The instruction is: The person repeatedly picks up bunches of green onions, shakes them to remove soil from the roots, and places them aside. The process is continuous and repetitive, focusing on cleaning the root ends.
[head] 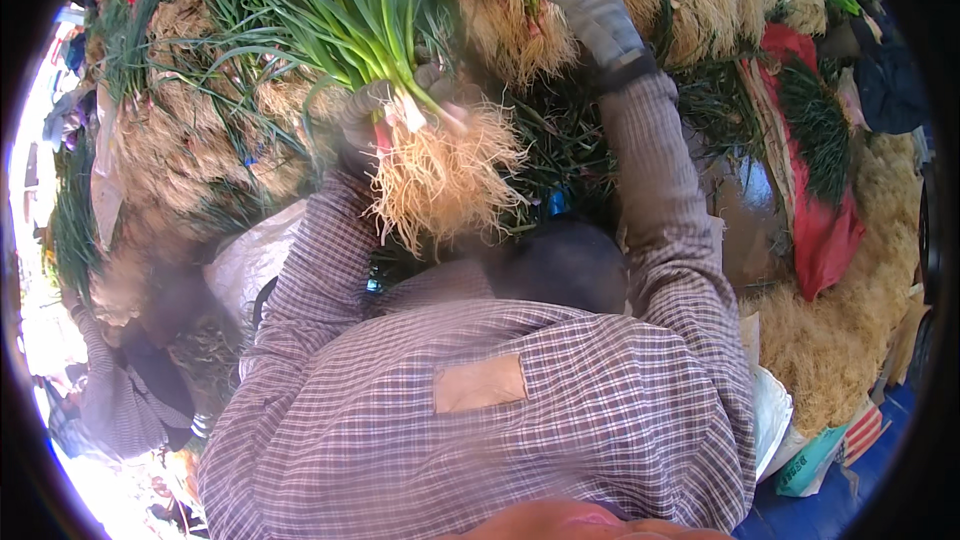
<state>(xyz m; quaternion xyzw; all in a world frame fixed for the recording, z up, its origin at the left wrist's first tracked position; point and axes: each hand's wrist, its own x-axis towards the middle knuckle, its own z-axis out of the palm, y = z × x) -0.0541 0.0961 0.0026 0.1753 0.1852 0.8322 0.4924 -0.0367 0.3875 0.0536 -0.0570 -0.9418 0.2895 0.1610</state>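
A bunch of green onions, with long green leaves and pale stringy roots hanging down, is in my left hand, whose gloved fingers wrap around the stems. Higher and to the right, my right hand, in a grey glove, touches the edge of another rooted bunch near its stems. Its fingertips are partly hidden among the plants, so a firm grip cannot be made out.
Piled onion bunches with matted roots lie on the left, more at the upper right. Loose green leaves lie between my arms. A red cloth or sheet is at the right. Another person's checked sleeve shows at lower left.
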